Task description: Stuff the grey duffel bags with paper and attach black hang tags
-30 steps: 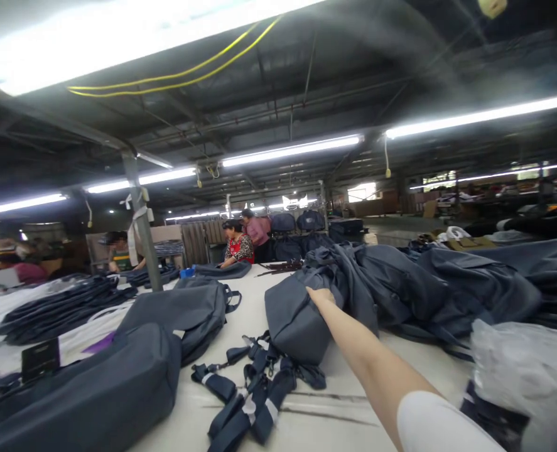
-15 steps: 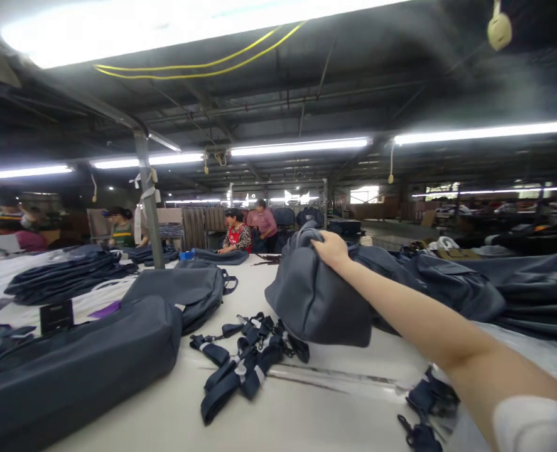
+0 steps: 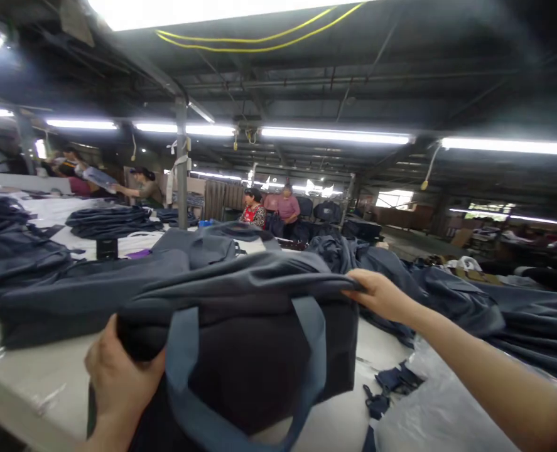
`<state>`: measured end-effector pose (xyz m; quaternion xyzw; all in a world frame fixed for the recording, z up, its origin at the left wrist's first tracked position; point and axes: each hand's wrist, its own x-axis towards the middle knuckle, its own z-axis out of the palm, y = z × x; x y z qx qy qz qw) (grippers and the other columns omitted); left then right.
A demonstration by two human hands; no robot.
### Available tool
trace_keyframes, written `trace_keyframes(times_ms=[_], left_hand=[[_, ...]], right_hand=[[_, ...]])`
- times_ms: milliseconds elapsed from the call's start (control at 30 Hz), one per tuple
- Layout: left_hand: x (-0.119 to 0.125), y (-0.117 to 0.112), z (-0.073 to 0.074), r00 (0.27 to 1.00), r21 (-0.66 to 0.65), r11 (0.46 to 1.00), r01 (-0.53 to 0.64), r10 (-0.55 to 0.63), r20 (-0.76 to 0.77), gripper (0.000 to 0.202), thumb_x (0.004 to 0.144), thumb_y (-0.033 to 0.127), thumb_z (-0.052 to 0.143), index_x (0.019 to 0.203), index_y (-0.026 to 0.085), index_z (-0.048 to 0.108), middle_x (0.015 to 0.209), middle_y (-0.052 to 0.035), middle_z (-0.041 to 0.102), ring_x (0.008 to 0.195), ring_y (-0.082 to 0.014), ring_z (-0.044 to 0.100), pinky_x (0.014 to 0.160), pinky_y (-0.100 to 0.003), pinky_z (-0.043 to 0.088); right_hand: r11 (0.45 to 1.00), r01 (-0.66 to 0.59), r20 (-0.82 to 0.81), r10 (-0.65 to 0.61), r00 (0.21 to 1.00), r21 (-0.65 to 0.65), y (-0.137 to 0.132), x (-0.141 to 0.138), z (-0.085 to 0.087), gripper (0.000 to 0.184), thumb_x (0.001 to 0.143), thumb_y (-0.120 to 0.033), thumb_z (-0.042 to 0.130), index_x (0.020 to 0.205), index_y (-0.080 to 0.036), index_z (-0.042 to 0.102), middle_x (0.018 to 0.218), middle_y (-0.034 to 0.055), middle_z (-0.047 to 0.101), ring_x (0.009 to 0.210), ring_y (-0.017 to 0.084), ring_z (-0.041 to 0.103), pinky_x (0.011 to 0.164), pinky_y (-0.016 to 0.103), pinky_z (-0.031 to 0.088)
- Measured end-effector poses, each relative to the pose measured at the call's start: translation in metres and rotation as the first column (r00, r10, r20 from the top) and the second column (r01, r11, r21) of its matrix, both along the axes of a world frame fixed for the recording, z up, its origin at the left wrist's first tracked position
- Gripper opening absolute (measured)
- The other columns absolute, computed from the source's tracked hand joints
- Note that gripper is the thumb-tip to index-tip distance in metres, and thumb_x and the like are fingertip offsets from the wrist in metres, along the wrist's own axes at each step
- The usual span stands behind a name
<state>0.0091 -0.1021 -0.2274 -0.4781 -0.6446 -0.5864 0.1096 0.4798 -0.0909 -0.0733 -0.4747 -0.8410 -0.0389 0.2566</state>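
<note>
A dark navy duffel bag [image 3: 250,351] is held up in front of me, spanning the middle of the view. Its lighter blue carrying strap [image 3: 203,402] hangs down in a loop on the near side. My left hand [image 3: 122,370] grips the bag's left end, thumb on the near face and fingers partly hidden. At the upper right corner, my right hand [image 3: 377,294] pinches the bag's top edge. Another long navy bag [image 3: 85,292] lies on the table behind and to the left.
Small dark straps with clips [image 3: 386,389] lie on the white table [image 3: 37,383] at right, beside clear plastic sheeting [image 3: 438,402]. Piled navy bags [image 3: 466,301] line the right side. Folded dark pieces [image 3: 108,221] are stacked at left. Several co-workers are beyond a metal post [image 3: 181,169].
The bag has come closer and turned, showing its strap side. My left hand has entered view and taken its left end. The view has shifted, and the bag now covers the middle strap pile.
</note>
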Motion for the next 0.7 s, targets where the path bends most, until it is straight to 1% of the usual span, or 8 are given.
trace_keyframes(times_ms=[67,133,200,267,433,567,633,700], left_hand=[[0.007,-0.018,-0.019,0.996,-0.069,0.995,-0.073,0.069,-0.059,0.099,0.067,0.076,0.056,0.135,0.006,0.043,0.12,-0.0204,0.055,0.118,-0.0404,0.049,0.106,-0.055,0.037],[0.01,-0.032,-0.044,0.992,-0.115,0.992,-0.054,0.04,-0.121,0.087,0.07,0.077,0.054,0.123,0.008,0.053,0.105,-0.0167,0.058,0.101,-0.0347,0.057,0.095,-0.05,0.047],[0.008,-0.04,-0.063,0.978,-0.127,0.992,0.005,-0.031,-0.207,0.073,0.075,0.075,0.05,0.11,0.012,0.059,0.1,-0.0141,0.059,0.094,-0.0313,0.059,0.09,-0.047,0.049],[0.003,-0.043,-0.07,0.957,-0.122,0.991,0.054,-0.087,-0.277,0.059,0.08,0.07,0.051,0.101,0.015,0.062,0.099,-0.0126,0.06,0.096,-0.0304,0.058,0.09,-0.046,0.049],[-0.002,-0.051,-0.053,0.954,-0.095,0.992,0.077,-0.101,-0.282,0.039,0.087,0.052,0.055,0.1,0.016,0.062,0.097,-0.0111,0.062,0.096,-0.0282,0.06,0.091,-0.044,0.049],[-0.016,-0.061,-0.033,0.976,-0.027,0.993,-0.111,0.104,-0.191,0.077,0.076,0.063,0.063,0.131,0.011,0.047,0.135,-0.0215,0.048,0.128,-0.0377,0.043,0.11,-0.054,0.034],[-0.033,-0.062,-0.03,0.994,-0.174,0.985,-0.011,-0.009,-0.112,0.091,0.067,0.073,0.063,0.134,0.013,0.045,0.137,-0.0201,0.048,0.128,-0.0398,0.044,0.108,-0.056,0.036],[-0.046,-0.064,-0.031,0.976,-0.342,0.919,0.196,-0.215,-0.02,0.084,0.064,0.075,0.063,0.125,0.019,0.052,0.125,-0.0137,0.058,0.117,-0.0371,0.054,0.102,-0.054,0.043]], right_hand=[[0.977,0.04,0.11,-0.017,0.994,-0.209,0.015,0.0,-0.043,0.019,0.078,-0.02,0.058,0.094,-0.019,0.068,0.09,0.0051,0.068,0.083,0.02,0.062,0.076,0.027,0.045],[0.954,0.074,0.168,-0.025,0.985,-0.291,0.025,-0.006,-0.079,0.033,0.07,-0.011,0.055,0.1,-0.017,0.067,0.097,0.0071,0.069,0.089,0.022,0.063,0.08,0.029,0.046],[0.955,0.067,0.164,-0.019,0.986,-0.29,0.031,-0.015,-0.098,0.042,0.065,-0.006,0.051,0.104,-0.016,0.065,0.101,0.0091,0.068,0.094,0.023,0.062,0.084,0.03,0.046],[0.965,0.038,0.14,-0.002,0.99,-0.26,0.033,-0.024,-0.102,0.045,0.063,-0.004,0.049,0.104,-0.015,0.064,0.102,0.0097,0.067,0.094,0.023,0.062,0.086,0.031,0.047],[0.995,-0.027,-0.012,0.026,1.0,-0.092,0.013,-0.025,-0.108,0.031,0.069,-0.006,0.045,0.089,-0.019,0.064,0.09,0.007,0.066,0.087,0.021,0.062,0.08,0.034,0.05],[0.991,-0.019,-0.08,0.029,0.996,0.132,-0.024,0.002,-0.144,0.03,0.082,-0.009,0.043,0.098,-0.022,0.065,0.099,0.0076,0.068,0.096,0.022,0.063,0.085,0.038,0.052],[0.982,-0.012,-0.07,0.026,0.997,0.19,-0.041,0.015,-0.157,0.027,0.086,-0.012,0.044,0.101,-0.023,0.064,0.102,0.0075,0.068,0.1,0.023,0.063,0.088,0.04,0.052],[0.981,0.014,-0.054,-0.004,0.999,0.192,-0.055,0.021,-0.158,0.025,0.086,-0.013,0.046,0.101,-0.022,0.063,0.102,0.0077,0.067,0.099,0.023,0.064,0.087,0.04,0.053]])
